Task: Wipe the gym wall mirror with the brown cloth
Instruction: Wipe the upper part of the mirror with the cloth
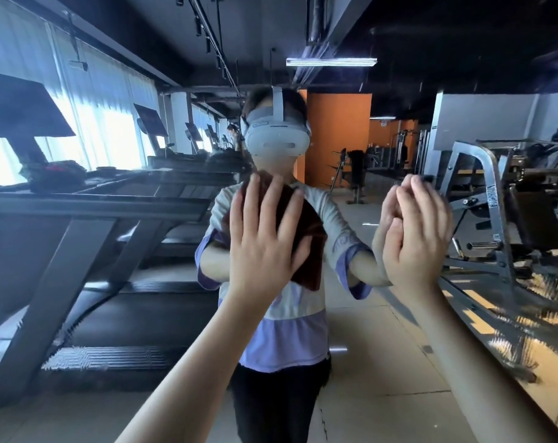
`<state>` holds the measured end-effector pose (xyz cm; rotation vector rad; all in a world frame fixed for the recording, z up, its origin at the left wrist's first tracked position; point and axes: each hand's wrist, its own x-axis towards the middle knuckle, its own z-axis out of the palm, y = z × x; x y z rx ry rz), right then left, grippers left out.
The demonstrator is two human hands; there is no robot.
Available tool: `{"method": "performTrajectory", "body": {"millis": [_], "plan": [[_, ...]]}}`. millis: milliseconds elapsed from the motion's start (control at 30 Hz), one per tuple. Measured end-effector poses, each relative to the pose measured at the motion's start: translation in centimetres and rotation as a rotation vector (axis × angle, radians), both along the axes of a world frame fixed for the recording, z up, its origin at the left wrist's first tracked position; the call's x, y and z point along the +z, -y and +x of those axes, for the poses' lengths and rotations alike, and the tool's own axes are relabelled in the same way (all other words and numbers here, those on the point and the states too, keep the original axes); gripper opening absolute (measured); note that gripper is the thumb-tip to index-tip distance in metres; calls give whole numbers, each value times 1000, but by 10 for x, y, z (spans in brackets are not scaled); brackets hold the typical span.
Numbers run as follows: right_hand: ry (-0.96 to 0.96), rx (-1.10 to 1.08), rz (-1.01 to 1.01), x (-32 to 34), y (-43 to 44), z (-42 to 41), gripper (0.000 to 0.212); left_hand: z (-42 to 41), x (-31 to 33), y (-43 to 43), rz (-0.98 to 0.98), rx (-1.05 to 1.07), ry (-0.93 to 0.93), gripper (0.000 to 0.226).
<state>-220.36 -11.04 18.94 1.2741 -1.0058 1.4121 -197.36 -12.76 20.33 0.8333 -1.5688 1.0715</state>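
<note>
Two open palms at the mirror (396, 353): left hand (261, 241) flat on brown cloth (314, 231), right hand (420, 238) empty, just beside.

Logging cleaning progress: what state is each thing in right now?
left hand: fingers spread, pressing the brown cloth flat.
brown cloth: pinned against the mirror under that hand.
right hand: fingers straight, empty, raised at the mirror.
mirror: cloth on it; cleanliness hard to judge.
ceiling light: lit, seen in reflection.

brown cloth (314, 241): mostly behind left hand (265, 241) | treadmill (89, 206): cut off left
</note>
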Motion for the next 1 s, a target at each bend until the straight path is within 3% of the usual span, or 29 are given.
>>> {"method": "performTrajectory", "body": {"millis": [133,267,333,567,800,1000], "plan": [[-21,19,-1,-1,0,2,39,-12,18,-1,23,-33,-114,51],[-32,6,5,1,-3,3,39,-8,-11,1,-15,-66,161,48],[-25,0,15,0,-3,2,40,-3,-10,1,-18,-71,215,48],[-9,7,43,0,-3,0,41,-18,15,-1,-1,-71,25,49],[-23,44,43,0,-4,-1,41,-17,-8,-2,-14,-32,134,50],[-17,87,29,-1,-1,-3,42,-42,17,-4,0,8,-73,53]]}}
